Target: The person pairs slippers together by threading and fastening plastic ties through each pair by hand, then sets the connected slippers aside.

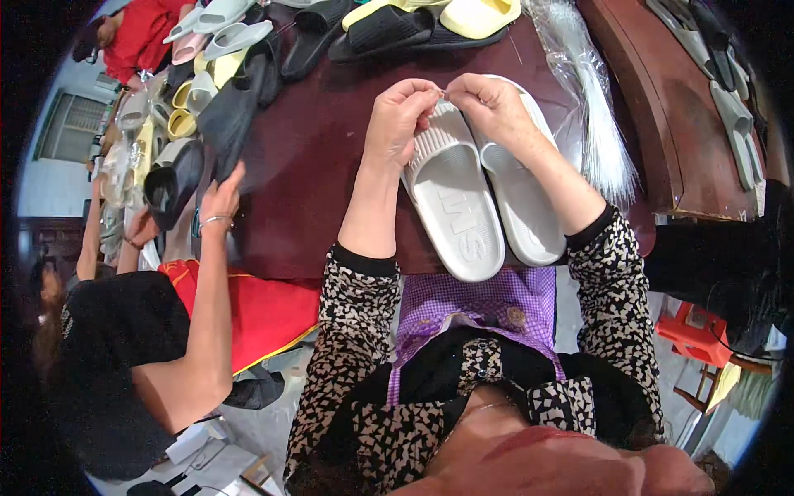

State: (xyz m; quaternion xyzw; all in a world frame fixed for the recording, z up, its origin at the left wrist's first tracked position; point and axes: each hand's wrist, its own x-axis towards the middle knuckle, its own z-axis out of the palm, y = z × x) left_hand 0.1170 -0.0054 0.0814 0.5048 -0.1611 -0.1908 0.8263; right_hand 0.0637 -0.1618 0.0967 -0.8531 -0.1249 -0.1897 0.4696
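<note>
On maroon table [298, 157]; slippers [463, 207]; strands [608, 140], perhaps

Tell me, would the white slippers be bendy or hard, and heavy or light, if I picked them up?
The white slippers probably bend but spring back, since their thick straps stand arched. They may feel light, as they look like moulded foam. Pushed heel-first, they could tip off the table, since the heels reach its edge.
</note>
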